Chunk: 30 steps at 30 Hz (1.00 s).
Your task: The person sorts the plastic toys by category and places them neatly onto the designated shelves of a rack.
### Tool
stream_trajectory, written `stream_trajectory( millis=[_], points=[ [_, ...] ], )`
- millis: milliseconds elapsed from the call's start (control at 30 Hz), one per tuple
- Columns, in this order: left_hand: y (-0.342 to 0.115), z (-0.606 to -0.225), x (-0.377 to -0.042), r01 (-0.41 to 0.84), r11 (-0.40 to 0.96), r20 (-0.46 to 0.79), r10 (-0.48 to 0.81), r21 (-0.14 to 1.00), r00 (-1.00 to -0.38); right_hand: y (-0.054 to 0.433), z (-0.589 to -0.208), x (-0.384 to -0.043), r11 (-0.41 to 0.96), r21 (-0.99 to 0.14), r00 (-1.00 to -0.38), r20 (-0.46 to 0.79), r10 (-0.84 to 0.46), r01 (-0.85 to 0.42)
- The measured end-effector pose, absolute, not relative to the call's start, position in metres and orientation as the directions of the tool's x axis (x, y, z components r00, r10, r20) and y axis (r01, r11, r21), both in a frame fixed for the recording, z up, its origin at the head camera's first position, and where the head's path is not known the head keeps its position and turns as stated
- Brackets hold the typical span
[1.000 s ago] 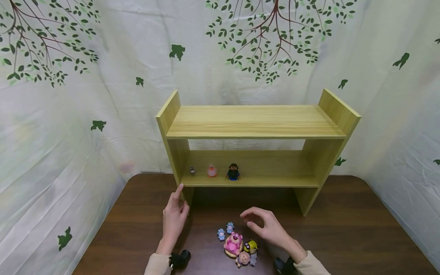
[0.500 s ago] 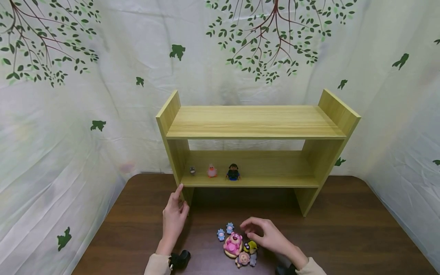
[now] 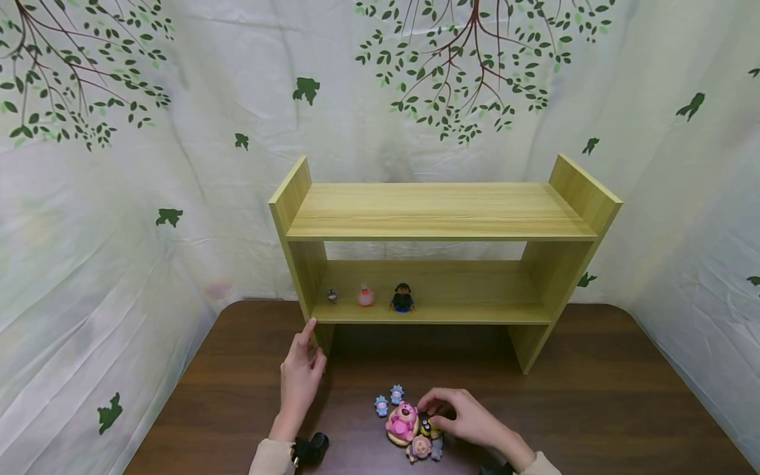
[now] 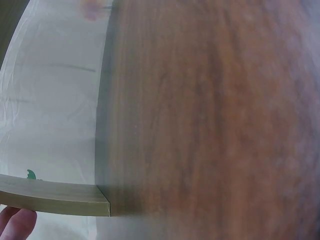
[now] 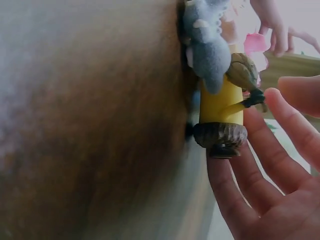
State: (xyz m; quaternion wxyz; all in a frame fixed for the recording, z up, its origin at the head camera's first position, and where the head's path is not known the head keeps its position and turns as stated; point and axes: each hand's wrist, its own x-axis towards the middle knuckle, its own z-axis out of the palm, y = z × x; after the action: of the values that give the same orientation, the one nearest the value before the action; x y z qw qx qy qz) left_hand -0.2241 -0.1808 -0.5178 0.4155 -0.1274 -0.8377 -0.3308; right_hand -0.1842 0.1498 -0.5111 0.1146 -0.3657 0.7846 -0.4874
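My left hand touches the front left edge of the wooden shelf with an extended fingertip. In the left wrist view its fingertips lie against the edge of a board. My right hand is at a small yellow figurine with a dark ridged cap, its fingers spread around the figurine's side and cap. The thumb shows apart from the figurine's body in the right wrist view. Beside it are a grey figurine, a pink bear figurine and a pinkish round-faced figurine.
Two small blue figurines stand left of the right hand on the brown table. On the middle board are a tiny grey figurine, a pink one and a dark-haired one. A leaf-printed curtain surrounds the table.
My right hand has moved down and slightly left, from beside the cluster to around the yellow figurine. The left hand has stayed at the shelf edge.
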Motion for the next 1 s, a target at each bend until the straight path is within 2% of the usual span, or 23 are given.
stream_trajectory(
  millis=[267,700,1000],
  points=[
    [-0.1805,-0.5165,-0.2234,0.481,0.753,0.778,-0.063,0.448,-0.625,0.1521,-0.5121,-0.1829,0.31,-0.834,-0.701,0.123,-0.703,-0.457],
    [-0.1798,-0.5164,-0.2233,0.48,0.755,0.777,-0.062,0.447,-0.627,0.1539,-0.5127,-0.1849,0.316,-0.815,-0.651,0.096,-0.753,-0.486],
    [-0.1804,-0.5171,-0.2241,0.483,0.749,0.774,-0.063,0.453,-0.63,0.1538,-0.5126,-0.1855,0.348,-0.805,-0.667,0.077,-0.741,-0.48]
  ],
)
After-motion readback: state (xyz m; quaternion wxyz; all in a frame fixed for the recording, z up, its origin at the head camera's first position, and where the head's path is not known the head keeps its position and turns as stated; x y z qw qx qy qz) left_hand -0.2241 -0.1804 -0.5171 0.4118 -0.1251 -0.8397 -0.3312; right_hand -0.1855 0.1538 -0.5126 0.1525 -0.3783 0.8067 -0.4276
